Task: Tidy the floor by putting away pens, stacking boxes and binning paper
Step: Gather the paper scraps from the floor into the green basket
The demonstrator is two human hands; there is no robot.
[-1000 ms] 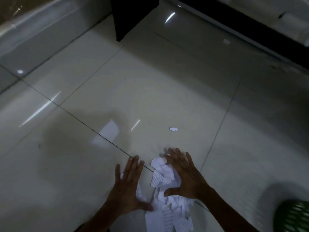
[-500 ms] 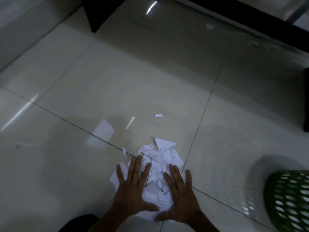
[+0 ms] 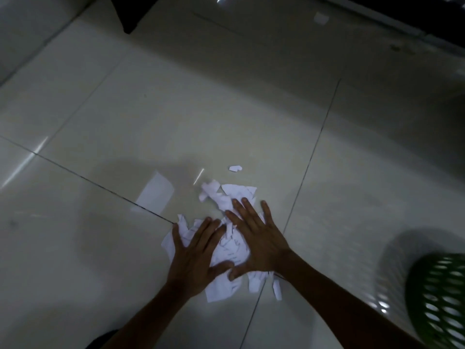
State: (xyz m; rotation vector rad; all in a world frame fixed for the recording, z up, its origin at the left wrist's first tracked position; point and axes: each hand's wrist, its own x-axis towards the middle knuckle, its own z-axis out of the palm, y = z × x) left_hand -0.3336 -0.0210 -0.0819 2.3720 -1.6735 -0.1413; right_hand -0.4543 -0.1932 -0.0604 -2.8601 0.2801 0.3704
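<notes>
A heap of torn white paper scraps (image 3: 227, 248) lies on the pale tiled floor. My left hand (image 3: 195, 255) lies flat on the heap's left side, fingers spread. My right hand (image 3: 256, 238) lies flat on its right side, fingers spread; the two thumbs meet near the heap's near edge. More scraps (image 3: 226, 195) stick out beyond my right fingertips. One small scrap (image 3: 235, 168) lies apart, farther away. A green mesh bin (image 3: 442, 301) stands at the lower right, partly cut off by the frame edge.
A dark furniture leg (image 3: 125, 13) stands at the top left, and a dark base (image 3: 402, 18) runs along the top right. A small pale scrap (image 3: 321, 18) lies far off near it. Bright patches on the glossy floor (image 3: 156, 192) are reflections.
Both hands have drawn together over the scraps, pressing them into one heap. The view has shifted, and the green bin shows more at the right.
</notes>
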